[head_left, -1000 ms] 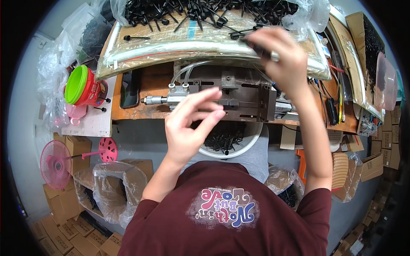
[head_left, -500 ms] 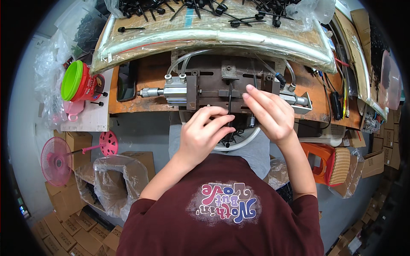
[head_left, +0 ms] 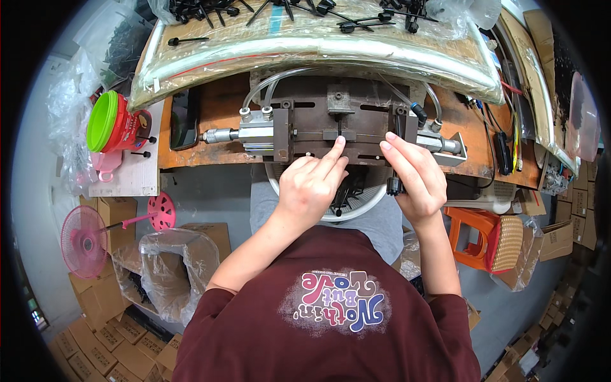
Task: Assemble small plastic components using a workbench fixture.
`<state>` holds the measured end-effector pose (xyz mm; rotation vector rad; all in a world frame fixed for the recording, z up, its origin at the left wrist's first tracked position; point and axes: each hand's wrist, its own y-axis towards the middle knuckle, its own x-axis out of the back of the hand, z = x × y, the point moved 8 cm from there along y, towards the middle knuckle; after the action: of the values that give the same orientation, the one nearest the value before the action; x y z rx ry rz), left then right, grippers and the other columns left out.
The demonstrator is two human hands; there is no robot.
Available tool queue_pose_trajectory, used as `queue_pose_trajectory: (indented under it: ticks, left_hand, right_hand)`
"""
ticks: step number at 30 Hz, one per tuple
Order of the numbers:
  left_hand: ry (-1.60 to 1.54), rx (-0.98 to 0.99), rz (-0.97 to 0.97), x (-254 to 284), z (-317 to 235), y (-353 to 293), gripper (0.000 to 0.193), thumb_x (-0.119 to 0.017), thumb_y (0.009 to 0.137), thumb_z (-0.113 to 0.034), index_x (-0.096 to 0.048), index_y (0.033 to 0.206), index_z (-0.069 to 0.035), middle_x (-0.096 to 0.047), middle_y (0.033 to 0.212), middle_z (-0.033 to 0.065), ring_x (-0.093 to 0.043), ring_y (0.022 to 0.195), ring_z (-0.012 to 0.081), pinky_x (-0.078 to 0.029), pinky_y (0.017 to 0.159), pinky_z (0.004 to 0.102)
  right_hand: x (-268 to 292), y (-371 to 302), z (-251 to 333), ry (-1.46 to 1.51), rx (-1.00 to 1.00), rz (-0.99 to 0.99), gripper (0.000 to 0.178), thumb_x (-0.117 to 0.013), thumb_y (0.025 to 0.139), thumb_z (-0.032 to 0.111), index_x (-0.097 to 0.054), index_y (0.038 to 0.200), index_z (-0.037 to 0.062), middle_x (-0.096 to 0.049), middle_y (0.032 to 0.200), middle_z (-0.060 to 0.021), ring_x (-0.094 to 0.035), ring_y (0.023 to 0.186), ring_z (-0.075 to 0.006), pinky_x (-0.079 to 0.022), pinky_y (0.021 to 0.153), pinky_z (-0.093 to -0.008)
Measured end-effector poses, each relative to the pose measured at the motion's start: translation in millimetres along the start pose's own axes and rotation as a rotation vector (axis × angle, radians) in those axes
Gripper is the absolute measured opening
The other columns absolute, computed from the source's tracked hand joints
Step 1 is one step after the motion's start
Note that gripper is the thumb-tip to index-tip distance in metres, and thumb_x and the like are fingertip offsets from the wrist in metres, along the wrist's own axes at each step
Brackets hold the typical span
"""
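Observation:
A dark metal fixture (head_left: 356,121) with a pneumatic cylinder (head_left: 245,134) and clear hoses is bolted to the orange bench. My left hand (head_left: 312,184) reaches up to its centre, index fingertip touching the slot where a thin black pin (head_left: 339,129) stands. Whether the fingers grip that pin is hidden. My right hand (head_left: 414,175) rests at the fixture's right side, fingertips on the plate, with a small black part (head_left: 394,186) held under the palm. A white basin (head_left: 366,197) with black parts sits below both hands.
A plastic-covered board (head_left: 305,44) at the back carries several loose black pins. Green and red stacked cups (head_left: 111,121) stand at the left, a pink fan (head_left: 83,242) and cardboard boxes lie on the floor, an orange stool (head_left: 484,235) is at the right.
My right hand came down from the pile of black pins at the back to the fixture's right side. My left hand moved forward onto the fixture's centre slot.

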<state>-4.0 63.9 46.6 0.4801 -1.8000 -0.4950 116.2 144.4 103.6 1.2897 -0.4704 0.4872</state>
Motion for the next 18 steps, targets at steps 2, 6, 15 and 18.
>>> queue_pose_trajectory:
  ticks: [2, 6, 15, 18]
  left_hand:
    - [0.003, 0.011, 0.013, -1, 1, -1, 0.026, -0.082, 0.070, -0.014, -0.074, 0.093, -0.005, -0.071, 0.120, 0.0092, -0.067, 0.067, 0.0161, -0.054, 0.066, 0.0281]
    - [-0.005, 0.034, 0.020, 0, 1, 0, 0.025, -0.082, 0.070, -0.015, -0.074, 0.093, -0.006, -0.072, 0.120, 0.0080, -0.067, 0.064, 0.0155, -0.053, 0.063, 0.0267]
    - [-0.531, 0.306, 0.091, 4, 13, 1, 0.035, -0.083, 0.072, -0.004, -0.073, 0.106, -0.002, -0.072, 0.113, 0.0113, -0.070, 0.071, 0.0130, -0.055, 0.065, 0.0250]
    - [-1.101, 0.449, 0.078, 10, 9, 0, 0.043, -0.080, 0.074, 0.007, -0.071, 0.116, 0.001, -0.071, 0.104, 0.0128, -0.071, 0.084, 0.0151, -0.060, 0.075, 0.0266]
  right_hand:
    - [0, -3, 0, 0.002, 0.013, -0.015, 0.036, -0.069, 0.071, -0.005, -0.072, 0.107, -0.0056, -0.071, 0.107, -0.0192, -0.072, 0.084, -0.0301, -0.060, 0.070, -0.0356]
    - [0, -6, 1, -0.001, 0.038, -0.024, 0.035, -0.071, 0.071, -0.001, -0.072, 0.106, -0.0046, -0.072, 0.105, -0.0187, -0.072, 0.081, -0.0287, -0.059, 0.066, -0.0344]
    - [-8, -10, 3, -0.091, 0.061, 0.045, 0.039, -0.068, 0.068, 0.007, -0.073, 0.105, -0.0040, -0.071, 0.105, -0.0177, -0.070, 0.077, -0.0263, -0.058, 0.065, -0.0326]
    - [-14, -7, 12, -0.073, 0.109, 0.073, 0.040, -0.065, 0.068, 0.010, -0.073, 0.104, -0.0062, -0.071, 0.105, -0.0182, -0.070, 0.078, -0.0254, -0.059, 0.067, -0.0332]
